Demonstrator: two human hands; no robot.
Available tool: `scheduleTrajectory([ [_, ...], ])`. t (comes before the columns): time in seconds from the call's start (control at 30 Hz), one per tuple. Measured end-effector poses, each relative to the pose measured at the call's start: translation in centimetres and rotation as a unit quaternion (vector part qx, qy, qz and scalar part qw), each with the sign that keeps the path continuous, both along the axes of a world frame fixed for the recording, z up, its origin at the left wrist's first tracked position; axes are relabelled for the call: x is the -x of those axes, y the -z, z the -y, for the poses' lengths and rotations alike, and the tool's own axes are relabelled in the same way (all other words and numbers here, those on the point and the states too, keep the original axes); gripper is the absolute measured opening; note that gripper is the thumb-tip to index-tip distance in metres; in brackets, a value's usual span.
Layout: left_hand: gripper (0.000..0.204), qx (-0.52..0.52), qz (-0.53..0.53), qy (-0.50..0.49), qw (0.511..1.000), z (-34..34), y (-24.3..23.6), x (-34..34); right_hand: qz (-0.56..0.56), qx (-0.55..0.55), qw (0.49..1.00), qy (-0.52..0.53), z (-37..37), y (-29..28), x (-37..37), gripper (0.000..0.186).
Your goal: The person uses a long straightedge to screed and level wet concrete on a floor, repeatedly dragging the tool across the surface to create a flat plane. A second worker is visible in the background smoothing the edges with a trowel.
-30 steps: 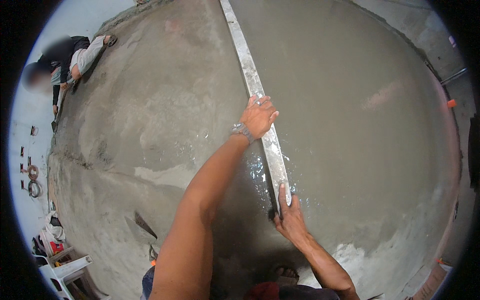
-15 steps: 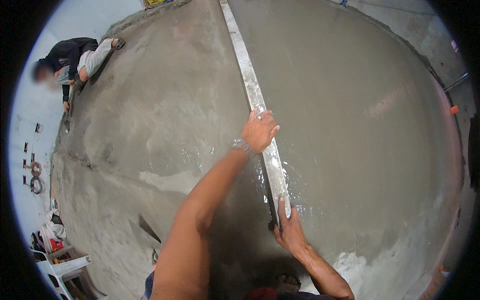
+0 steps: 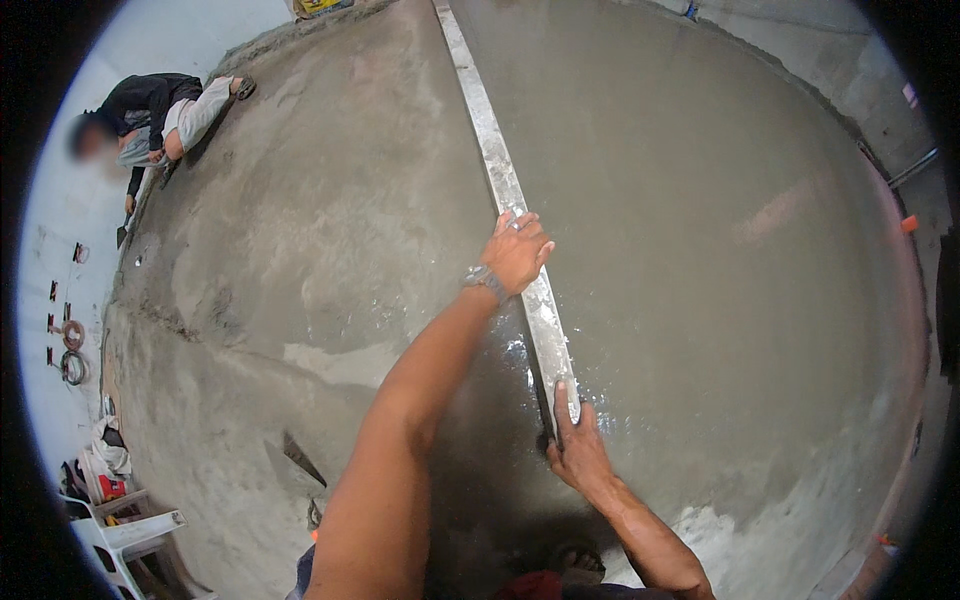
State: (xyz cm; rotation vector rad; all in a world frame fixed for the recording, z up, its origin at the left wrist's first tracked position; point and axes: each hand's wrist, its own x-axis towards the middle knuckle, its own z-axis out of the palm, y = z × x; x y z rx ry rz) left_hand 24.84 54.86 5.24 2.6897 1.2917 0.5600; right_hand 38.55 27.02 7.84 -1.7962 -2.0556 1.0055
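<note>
Floor (image 3: pixel 700 250): wet grey cement, smooth to the right of the bar (image 3: pixel 491 140), blotchier to its left, with water glinting about the near end.
Left hand (image 3: pixel 516 255): palm down, clamped over the bar partway along, fingertips past its right edge. One finger wears a ring (image 3: pixel 514 226), the wrist a watch (image 3: pixel 486 284).
Right hand (image 3: pixel 582 450): clamped on the near end, one finger stretched along the top; from where I stand, I can't tell how the rest sit underneath.
Bar: long, straight, pale and smeared, running from the right hand, under the left hand, and on ahead, slanting leftward.
Trowel (image 3: pixel 298 460): on the cement, left of the right hand, beyond the left forearm (image 3: pixel 405 420).
Co-worker (image 3: pixel 160 105): well ahead and left of the left hand, crouched by the wall (image 3: pixel 200 35), holding a small dark tool (image 3: pixel 122 237).
Coils (image 3: pixel 73 368): on that wall, far left of the left hand.
Chair (image 3: pixel 150 530): white, well left of the right hand.
Orange piece (image 3: pixel 909 224): far right of the left hand, at the cement's edge.
</note>
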Motion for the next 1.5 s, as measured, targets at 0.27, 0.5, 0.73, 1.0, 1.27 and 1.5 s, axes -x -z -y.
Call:
scheduleTrajectory([
  [0.27, 0.031, 0.002, 0.003, -0.003, 1.0, 0.2, -0.2, -0.3, -0.021, -0.018, 1.0, 0.009, 0.2, -0.4, -0.1, 0.091],
  [0.5, 0.03, 0.0, -0.008, -0.002, 1.0, -0.3, -0.7, -0.3, 0.004, -0.012, 1.0, -0.01, -0.3, -0.5, -0.6, 0.091],
  [0.73, 0.033, 0.009, 0.009, -0.006, 1.0, 0.4, -0.1, -0.3, 0.007, 0.035, 0.999, -0.007, 0.0, -1.0, -0.7, 0.092],
  [1.0, 0.033, 0.001, 0.001, -0.015, 1.0, 0.6, -0.5, -0.3, 0.008, -0.003, 1.0, -0.017, 0.1, -0.9, -1.0, 0.091],
  [1.27, 0.031, -0.014, 0.015, -0.01, 1.0, 0.3, -0.5, -0.3, -0.007, -0.001, 1.0, -0.013, -0.2, -1.2, -1.0, 0.09],
  [1.5, 0.029, 0.005, 0.011, -0.02, 1.0, 0.5, -0.8, 0.1, -0.021, 0.008, 0.999, -0.032, -0.3, -1.4, -1.4, 0.09],
])
